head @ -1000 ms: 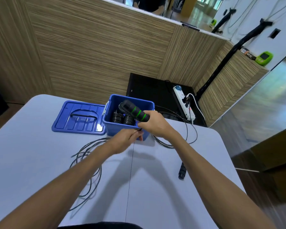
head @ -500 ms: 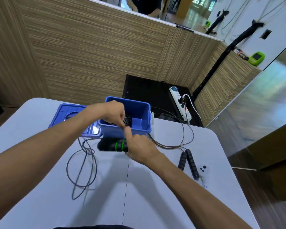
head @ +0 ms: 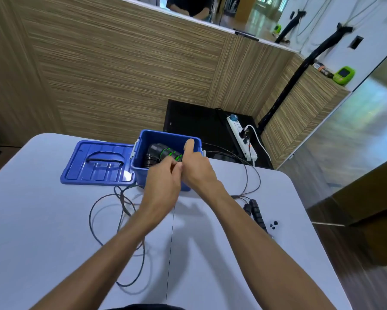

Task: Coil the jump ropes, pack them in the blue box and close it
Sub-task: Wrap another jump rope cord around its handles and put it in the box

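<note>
While my left hand (head: 165, 175) and right hand (head: 196, 166) pinch the green-ringed handles (head: 165, 153) over the open blue box (head: 143, 173), its cord (head: 121, 220) trails loose on the worktop (head: 42, 231), a second rope (head: 254, 209) waits, and the lid (head: 98, 163) lies off.

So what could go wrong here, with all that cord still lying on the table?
1. The green-ringed handles are going into the blue box while their black cord still trails loose over the table; it may snag on the box's front edge or get caught under the lid.
2. The second rope's black handles lie near the table's right edge, so a tug on their cord might drag them off.
3. Both hands, left and right, crowd the opening and could tip the box.
</note>
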{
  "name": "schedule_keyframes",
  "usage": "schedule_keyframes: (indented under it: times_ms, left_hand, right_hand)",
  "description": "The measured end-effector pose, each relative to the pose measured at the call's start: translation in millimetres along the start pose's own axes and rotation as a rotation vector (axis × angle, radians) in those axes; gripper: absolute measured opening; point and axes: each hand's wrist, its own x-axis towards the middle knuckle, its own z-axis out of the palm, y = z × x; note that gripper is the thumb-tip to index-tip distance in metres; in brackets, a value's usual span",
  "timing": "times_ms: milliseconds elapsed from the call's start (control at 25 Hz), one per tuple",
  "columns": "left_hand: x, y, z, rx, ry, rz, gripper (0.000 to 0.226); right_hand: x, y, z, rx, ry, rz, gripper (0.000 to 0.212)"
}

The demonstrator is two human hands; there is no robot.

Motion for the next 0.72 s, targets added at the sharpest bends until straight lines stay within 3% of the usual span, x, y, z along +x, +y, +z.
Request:
schedule_keyframes:
  times_ms: [80, 200, 320, 480, 720]
  left_hand:
    - [-5.8, -11.3, 2.4, -0.318, -0.023, -0.204, 0.028]
    - [-0.9, -23.7, -2.9, -0.883, -0.216, -0.608, 0.028]
    - [5.4, -26.4, -19.7, -1.016, -0.437, -0.782, 0.025]
    - [7.0, -22.2, -27.5, -0.974, -0.508, -0.787, 0.024]
    - [-9.4, -9.7, -9.1, -0.638, -0.341, -0.441, 0.035]
  right_hand:
    - [-0.7, -2.3, -1.2, -0.042, -0.005, -0.022, 0.057]
    - [-8.5, -2.3, 5.3, -0.035, -0.015, -0.024, 0.066]
    - [-13.7, 2.6, 4.6, -0.014, 0.003, -0.054, 0.067]
    - [-13.7, 4.1, 2.0, -0.050, 0.009, -0.091, 0.062]
    - [-11.7, 0.4, 0.8, -0.011, -0.055, -0.068, 0.054]
